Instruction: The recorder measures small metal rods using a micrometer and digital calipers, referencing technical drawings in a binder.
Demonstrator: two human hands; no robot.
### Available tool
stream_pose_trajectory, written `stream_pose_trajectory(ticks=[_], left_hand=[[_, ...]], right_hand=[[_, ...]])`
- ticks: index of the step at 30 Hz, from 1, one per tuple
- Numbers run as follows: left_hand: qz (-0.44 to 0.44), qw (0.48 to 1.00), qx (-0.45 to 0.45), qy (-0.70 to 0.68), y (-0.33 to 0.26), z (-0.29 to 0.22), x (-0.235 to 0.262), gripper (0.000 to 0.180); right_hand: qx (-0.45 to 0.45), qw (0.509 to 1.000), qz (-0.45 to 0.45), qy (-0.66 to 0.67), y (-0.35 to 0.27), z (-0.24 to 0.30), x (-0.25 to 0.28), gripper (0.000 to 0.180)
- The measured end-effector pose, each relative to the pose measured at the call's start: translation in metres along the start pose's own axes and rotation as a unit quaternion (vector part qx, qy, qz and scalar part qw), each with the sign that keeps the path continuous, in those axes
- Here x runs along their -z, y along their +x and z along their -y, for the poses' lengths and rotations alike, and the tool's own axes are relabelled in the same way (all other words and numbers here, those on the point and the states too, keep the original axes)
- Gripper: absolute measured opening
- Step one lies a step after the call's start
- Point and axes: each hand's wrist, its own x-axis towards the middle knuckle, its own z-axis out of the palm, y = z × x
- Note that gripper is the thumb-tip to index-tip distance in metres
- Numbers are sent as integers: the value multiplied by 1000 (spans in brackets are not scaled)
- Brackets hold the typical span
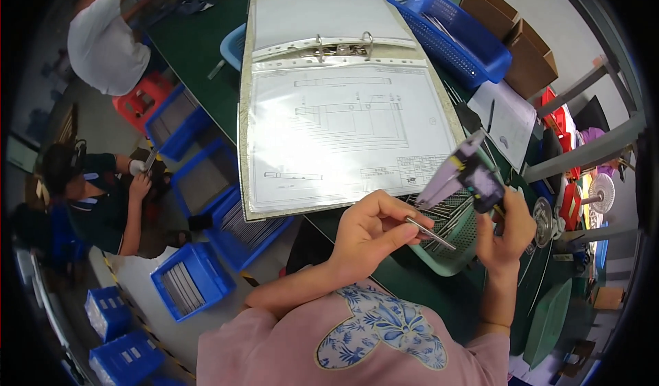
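Observation:
Between the thumb and fingers of my left hand (pixel 374 235) is a thin metal rod (pixel 439 240), its free end pointing right and slightly down. My right hand (pixel 506 233) is closed around a digital caliper (pixel 478 183), jaws toward the upper left. The caliper is held above and to the right of the rod, apart from it. Below both lies a green plastic basket (pixel 449 268) with many similar metal rods (pixel 449 214) in it. Beyond my hands an open ring binder (pixel 343 139) shows a technical drawing in a clear sleeve.
A blue perforated basket (pixel 473 49) and cardboard boxes (pixel 532 53) stand at the back right. A pen (pixel 491 115) lies on paper. Blue crates (pixel 192 279) of metal parts stand on the floor at left, near a seated co-worker (pixel 103 194) and another person (pixel 106 42) farther back.

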Motion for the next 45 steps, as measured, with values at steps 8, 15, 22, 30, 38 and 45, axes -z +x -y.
stream_pose_trajectory(ticks=[8,15,22,30,38,45], left_hand=[[-44,998,-18,41,-3,-5,2,10],[-36,998,-12,57,-1,-3,4,11],[-49,997,-11,58,-2,-3,2,10],[-13,999,-8,38,-3,-5,1,10],[-5,999,-1,34,-3,-5,0,9],[-3,999,-6,38,0,-3,-1,10]], right_hand=[[1,999,-8,-40,6,-11,9,29],[12,998,-8,-57,2,-9,9,29],[20,999,4,-41,3,-4,4,32],[30,999,28,10,5,5,1,33],[29,999,23,7,1,3,1,32],[10,999,28,-19,1,3,6,30]])
